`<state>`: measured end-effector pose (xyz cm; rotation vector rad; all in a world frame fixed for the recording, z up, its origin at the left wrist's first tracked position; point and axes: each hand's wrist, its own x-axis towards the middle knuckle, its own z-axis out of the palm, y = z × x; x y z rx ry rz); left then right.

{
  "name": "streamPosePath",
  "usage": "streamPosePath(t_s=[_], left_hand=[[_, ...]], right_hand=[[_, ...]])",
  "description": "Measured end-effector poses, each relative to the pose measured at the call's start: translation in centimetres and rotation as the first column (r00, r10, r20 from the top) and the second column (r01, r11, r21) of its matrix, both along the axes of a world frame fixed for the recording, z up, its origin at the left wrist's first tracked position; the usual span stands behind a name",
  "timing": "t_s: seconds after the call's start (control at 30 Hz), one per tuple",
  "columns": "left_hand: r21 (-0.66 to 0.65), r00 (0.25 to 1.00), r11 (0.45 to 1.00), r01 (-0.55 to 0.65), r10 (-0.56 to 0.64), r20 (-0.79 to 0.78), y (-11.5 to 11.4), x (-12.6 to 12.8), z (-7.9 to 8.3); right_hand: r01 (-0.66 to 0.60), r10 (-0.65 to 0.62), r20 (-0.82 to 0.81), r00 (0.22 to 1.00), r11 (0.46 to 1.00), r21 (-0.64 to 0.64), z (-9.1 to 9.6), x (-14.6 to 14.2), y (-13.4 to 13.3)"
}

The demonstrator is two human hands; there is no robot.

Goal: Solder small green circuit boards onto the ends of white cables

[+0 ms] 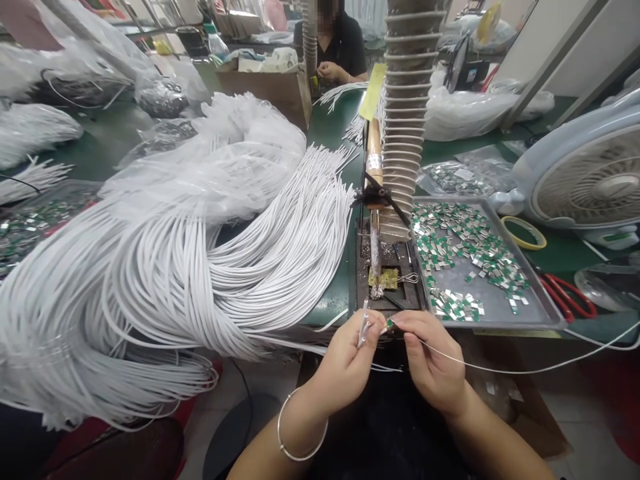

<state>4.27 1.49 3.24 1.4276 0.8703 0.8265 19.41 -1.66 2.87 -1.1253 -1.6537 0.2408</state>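
My left hand is closed in a pinch on the stripped end of a white cable, held upright just below the soldering stand. My right hand pinches a small green circuit chip against that cable end, and a thin solder wire trails from this hand to the right. A fixed soldering iron points down at the stand, right above both hands.
A huge bundle of white cables spills over the green table on the left. A grey tray of several green chips lies right of the stand, with red scissors, a tape roll and a fan. Another person sits opposite.
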Motion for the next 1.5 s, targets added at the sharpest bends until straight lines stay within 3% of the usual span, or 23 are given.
streamPosePath(t_s=[0.13, 0.3, 0.43, 0.53, 0.73, 0.9, 1.33, 1.5], left_hand=[[-0.059, 0.999, 0.998, 0.025, -0.027, -0.031, -1.0, 0.2, -0.4], [0.010, 0.986, 0.994, -0.105, 0.105, -0.130, -1.7, -0.4, -0.2], [-0.079, 0.978, 0.988, -0.132, 0.117, -0.174, -1.1, -1.1, -0.2], [-0.187, 0.988, 0.971, -0.146, 0.133, -0.078, -0.1, -1.2, -0.7], [-0.397, 0.947, 0.914, -0.082, 0.196, 0.254, 1.8, -1.0, -1.3], [-0.491, 0.862, 0.868, -0.071, 0.301, 0.407, 2.6, -0.4, -1.0], [-0.532, 0.844, 0.840, -0.103, 0.357, 0.401, 2.6, 0.3, -1.4], [-0.538, 0.856, 0.835, -0.114, 0.357, 0.373, 2.5, 0.4, -0.9]], right_hand=[[0.009, -0.010, -0.021, 1.000, 1.000, -0.025, 0.5, 1.0, -1.2], [0.179, -0.178, 0.013, 0.984, 0.983, -0.047, 0.9, 3.2, -1.4], [0.350, -0.333, 0.255, 0.908, 0.936, -0.022, 1.2, 6.1, 0.4], [0.422, -0.369, 0.427, 0.826, 0.906, -0.034, 1.1, 8.3, 2.5], [0.424, -0.250, 0.613, 0.749, 0.892, -0.155, 0.3, 10.4, 5.9], [0.472, -0.242, 0.647, 0.723, 0.857, -0.207, -0.2, 10.5, 6.4], [0.466, -0.211, 0.626, 0.751, 0.840, -0.276, -0.2, 10.2, 5.7], [0.389, -0.204, 0.593, 0.779, 0.899, -0.202, 0.2, 10.1, 5.2]])
